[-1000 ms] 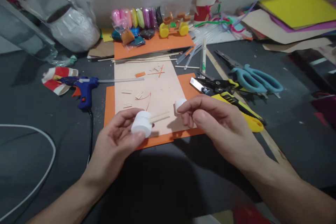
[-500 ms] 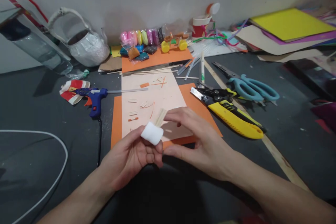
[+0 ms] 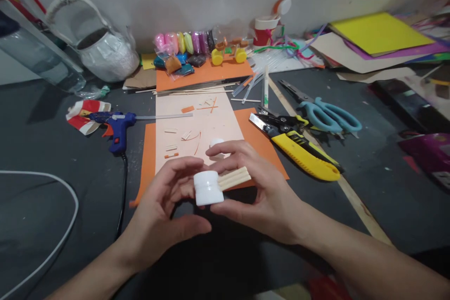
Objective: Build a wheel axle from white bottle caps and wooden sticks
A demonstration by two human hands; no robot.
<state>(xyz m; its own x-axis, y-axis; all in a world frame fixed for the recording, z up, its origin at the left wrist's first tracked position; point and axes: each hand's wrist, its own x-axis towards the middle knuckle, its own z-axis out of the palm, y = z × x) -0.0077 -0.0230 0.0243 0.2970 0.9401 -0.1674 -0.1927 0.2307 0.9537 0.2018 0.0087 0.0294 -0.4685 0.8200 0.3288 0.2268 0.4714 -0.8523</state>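
Note:
A white piece like two bottle caps joined end to end (image 3: pixel 208 188) is held up over the near part of the work area. Several short pale wooden sticks (image 3: pixel 235 178) jut from its right side. The thumb of my right hand (image 3: pixel 267 192) presses at its lower right edge, with the fingers behind it. My left hand (image 3: pixel 154 215) is spread around the left side, thumb apart; whether its hidden fingertips touch the piece I cannot tell. Beyond my right fingers, another white cap (image 3: pixel 216 142) shows partly on the pale paper sheet (image 3: pixel 218 124).
A blue glue gun (image 3: pixel 119 129) lies left on a red-and-white scrap. Right are a yellow utility knife (image 3: pixel 305 154), black-and-yellow pliers (image 3: pixel 281 122) and blue-handled scissors (image 3: pixel 330 115). Behind stand clay packs (image 3: pixel 186 49), a silver basket (image 3: pixel 105 56) and a paper cup (image 3: pixel 265 30).
The white piece has turned so its sticks point right instead of up. My right hand has taken hold of it, and my left thumb has come away. The view has shifted slightly.

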